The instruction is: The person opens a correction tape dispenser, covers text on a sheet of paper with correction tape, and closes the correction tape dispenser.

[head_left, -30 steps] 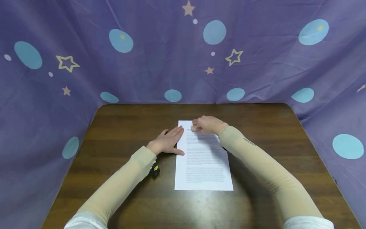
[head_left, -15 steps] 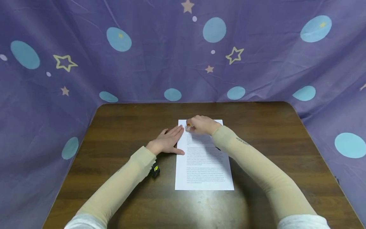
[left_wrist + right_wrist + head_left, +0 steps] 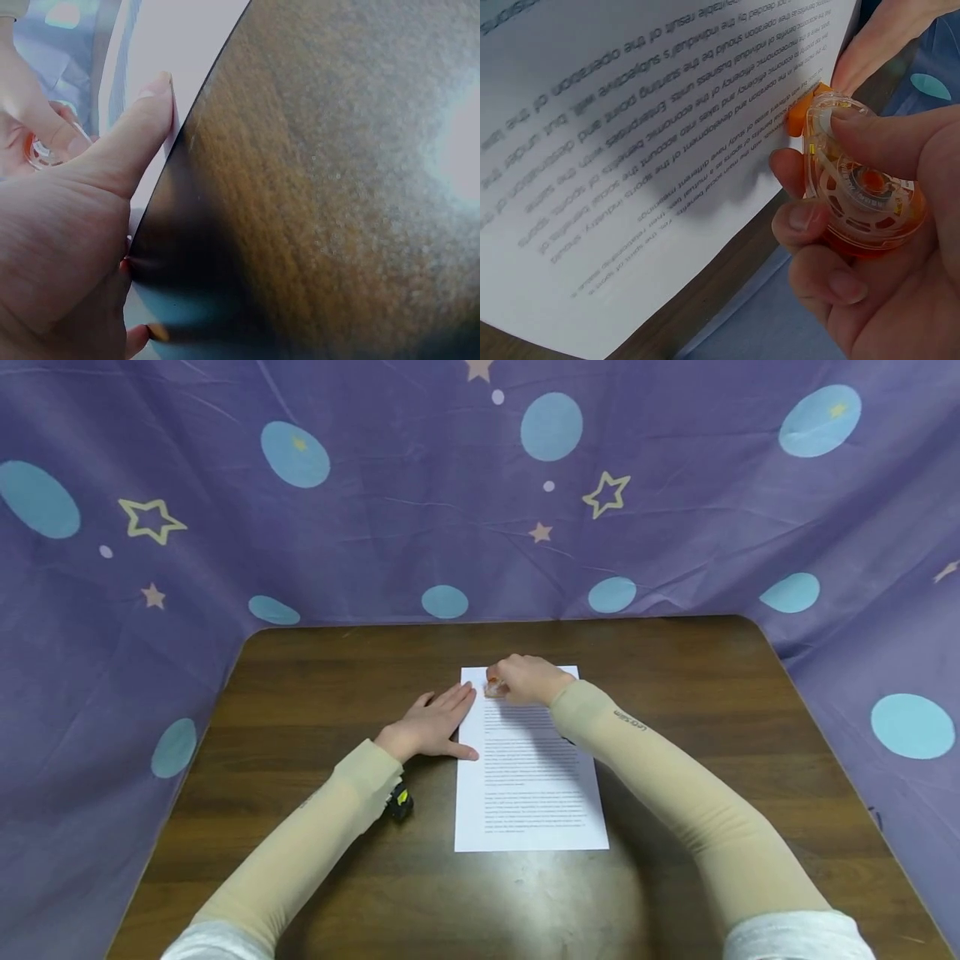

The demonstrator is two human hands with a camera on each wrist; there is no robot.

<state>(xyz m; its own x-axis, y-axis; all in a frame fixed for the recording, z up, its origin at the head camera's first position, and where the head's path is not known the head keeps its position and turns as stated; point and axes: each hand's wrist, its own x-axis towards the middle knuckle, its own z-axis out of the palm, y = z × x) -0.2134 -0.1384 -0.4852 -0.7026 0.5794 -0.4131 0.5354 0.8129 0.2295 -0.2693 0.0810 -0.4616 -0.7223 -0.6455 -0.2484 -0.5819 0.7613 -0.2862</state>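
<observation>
A printed white sheet (image 3: pixel 528 777) lies on the wooden table. My left hand (image 3: pixel 431 725) rests spread at its left edge, with the thumb and fingertips on the paper; in the left wrist view the thumb of that hand (image 3: pixel 67 217) lies along the sheet's border. Near the sheet's upper left part, my right hand (image 3: pixel 528 679) grips a small clear dispenser (image 3: pixel 495 688). The right wrist view shows this round, transparent orange tape dispenser (image 3: pixel 870 187) between thumb and fingers of my right hand (image 3: pixel 900 285), its orange tip at the paper's printed lines.
A wooden table (image 3: pixel 337 668) spreads around the sheet, with a purple curtain (image 3: pixel 375 527) patterned with stars and ovals behind it and at both sides. A small black object with a yellow mark (image 3: pixel 401 802) shows beside the left wrist.
My right hand has moved left across the top of the sheet with the dispenser, mostly in the earlier half second. The left hand keeps its place on the paper; the head view has shifted slightly.
</observation>
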